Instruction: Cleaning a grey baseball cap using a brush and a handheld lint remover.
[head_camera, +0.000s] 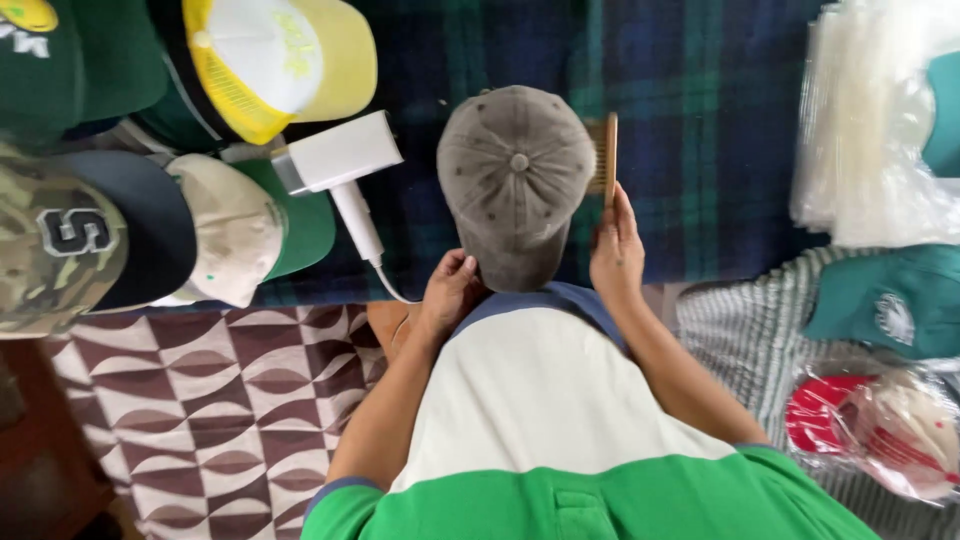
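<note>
Your left hand (447, 290) has its grip closed on the brim of the grey cap (516, 180) lying on the plaid worktop (700, 130), while your right hand (617, 250) grips a wooden brush (606, 155) against the cap's right side.

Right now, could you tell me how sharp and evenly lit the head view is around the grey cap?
In the head view, the grey cap between the left hand and the right hand with its wooden brush is sharp in soft, even light; the clear bags at right look pale and slightly blurred.
</note>
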